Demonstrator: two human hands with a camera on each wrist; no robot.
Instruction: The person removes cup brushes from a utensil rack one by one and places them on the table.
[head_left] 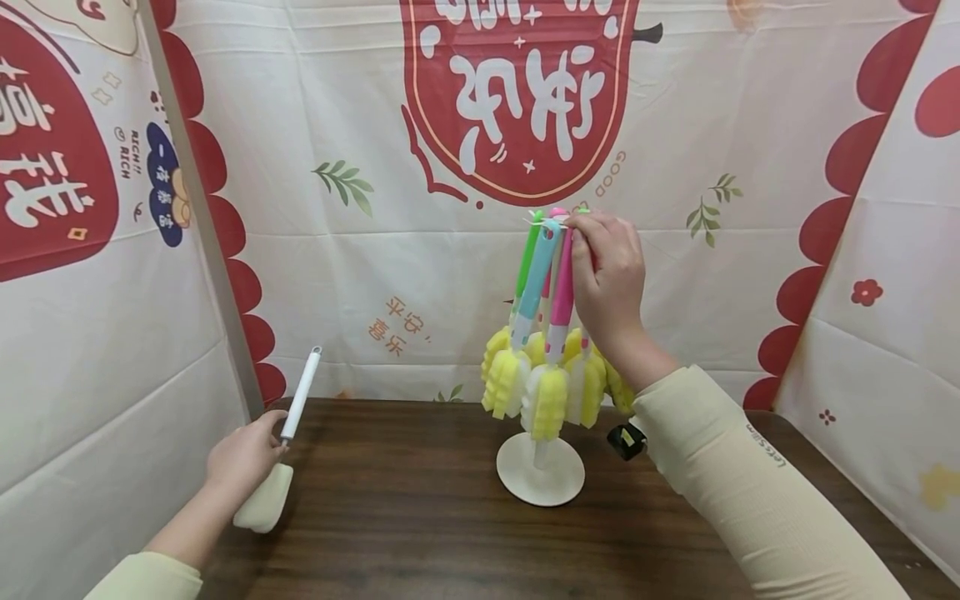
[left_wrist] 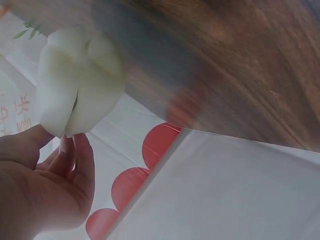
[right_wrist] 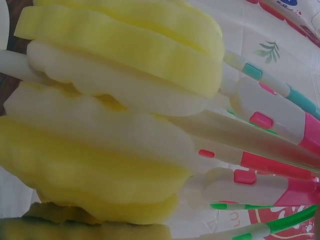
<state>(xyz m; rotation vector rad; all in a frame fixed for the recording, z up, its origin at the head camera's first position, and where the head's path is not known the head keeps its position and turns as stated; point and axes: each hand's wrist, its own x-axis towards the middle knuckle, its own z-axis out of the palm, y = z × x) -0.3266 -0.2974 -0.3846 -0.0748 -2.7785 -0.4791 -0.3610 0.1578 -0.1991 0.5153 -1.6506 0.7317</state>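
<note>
At the left, my left hand [head_left: 243, 458] pinches a sponge brush with a long white handle [head_left: 303, 396] near where the handle meets its pale sponge head [head_left: 266, 500]. The left wrist view shows that cream head [left_wrist: 80, 80] beyond the fingertips. A white stand [head_left: 517, 471] holds several hanging yellow-and-white sponge brushes [head_left: 551, 404], with pink, blue and green handles. My right hand [head_left: 611, 271] is at the stand's top, its curled fingers pinching the upper end of a pink-handled sponge brush [head_left: 562, 292]. Their sponge heads [right_wrist: 120, 55] fill much of the right wrist view.
The stand's round base rests on a dark wooden table [head_left: 390, 492]. Printed cloth walls [head_left: 300, 275] enclose its back and sides. A small black object [head_left: 626, 440] shows beneath my right wrist.
</note>
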